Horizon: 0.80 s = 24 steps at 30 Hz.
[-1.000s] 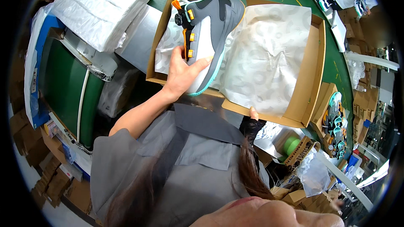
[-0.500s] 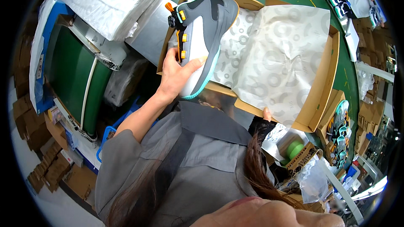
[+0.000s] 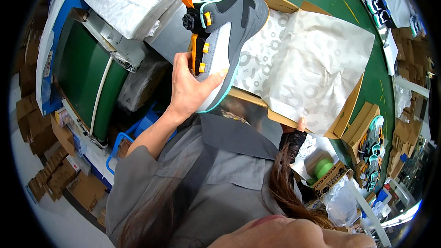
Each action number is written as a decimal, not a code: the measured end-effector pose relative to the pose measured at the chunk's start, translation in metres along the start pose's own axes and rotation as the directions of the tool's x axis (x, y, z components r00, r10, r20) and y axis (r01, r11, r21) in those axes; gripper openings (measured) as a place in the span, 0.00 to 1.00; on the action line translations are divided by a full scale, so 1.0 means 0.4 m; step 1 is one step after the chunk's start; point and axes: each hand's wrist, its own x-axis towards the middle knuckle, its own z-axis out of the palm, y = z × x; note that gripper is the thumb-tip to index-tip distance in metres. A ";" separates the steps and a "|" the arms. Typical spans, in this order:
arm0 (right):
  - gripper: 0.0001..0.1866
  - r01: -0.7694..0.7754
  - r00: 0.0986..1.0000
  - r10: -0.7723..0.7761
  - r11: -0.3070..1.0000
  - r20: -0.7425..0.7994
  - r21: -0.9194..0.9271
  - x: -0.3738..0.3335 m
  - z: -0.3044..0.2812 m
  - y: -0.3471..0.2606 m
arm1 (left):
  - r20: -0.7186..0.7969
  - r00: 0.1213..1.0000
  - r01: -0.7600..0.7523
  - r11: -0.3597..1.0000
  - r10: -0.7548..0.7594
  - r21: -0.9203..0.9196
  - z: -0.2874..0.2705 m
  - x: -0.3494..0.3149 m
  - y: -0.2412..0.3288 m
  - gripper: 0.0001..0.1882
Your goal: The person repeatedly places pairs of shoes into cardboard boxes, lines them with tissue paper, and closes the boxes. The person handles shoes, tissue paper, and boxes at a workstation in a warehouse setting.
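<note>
Left hand [image 3: 188,87] grips shoe [image 3: 225,46] over box [image 3: 250,97], right hand [image 3: 300,126] at its near edge, closure unclear: apparently boxing, which would need lowering.

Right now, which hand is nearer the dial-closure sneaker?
Left. The left hand grips the sneaker by its forefoot; the right hand is apart, rightward, at the shoebox edge.

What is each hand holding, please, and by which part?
The left hand holds the shoe by its forefoot; the right hand, thumb at the box edge, is too hidden to tell.
</note>
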 end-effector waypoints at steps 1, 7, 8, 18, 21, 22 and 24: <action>0.41 -0.014 0.999 0.014 1.000 0.043 -0.008 0.004 0.004 -0.005 | -0.023 1.000 0.002 1.000 -0.002 0.015 -0.001 -0.007 0.001 0.32; 0.38 -0.034 0.990 0.045 0.996 0.135 -0.077 -0.010 0.026 -0.013 | -0.063 0.997 -0.041 0.996 0.046 0.077 -0.009 -0.008 -0.005 0.32; 0.36 -0.061 0.994 0.072 0.990 0.086 -0.125 -0.053 0.082 -0.039 | -0.068 0.997 -0.043 0.995 0.049 0.084 -0.010 -0.009 -0.003 0.31; 0.21 0.034 0.894 0.261 0.770 0.364 -0.637 -0.187 0.317 -0.174 | 0.126 0.988 -0.110 0.979 0.089 0.173 -0.057 0.009 0.052 0.27; 0.21 0.255 0.905 0.002 0.798 0.426 -0.546 -0.138 0.398 -0.163 | 0.185 0.974 -0.164 0.972 0.132 0.168 -0.060 -0.002 0.078 0.27; 0.22 0.267 0.921 -0.063 0.822 0.384 -0.504 -0.125 0.437 -0.157 | 0.198 0.969 -0.181 0.970 0.147 0.166 -0.059 -0.006 0.086 0.27; 0.26 0.296 0.938 -0.147 0.813 0.315 -0.502 -0.101 0.497 -0.151 | 0.216 0.963 -0.197 0.969 0.162 0.152 -0.057 -0.014 0.097 0.27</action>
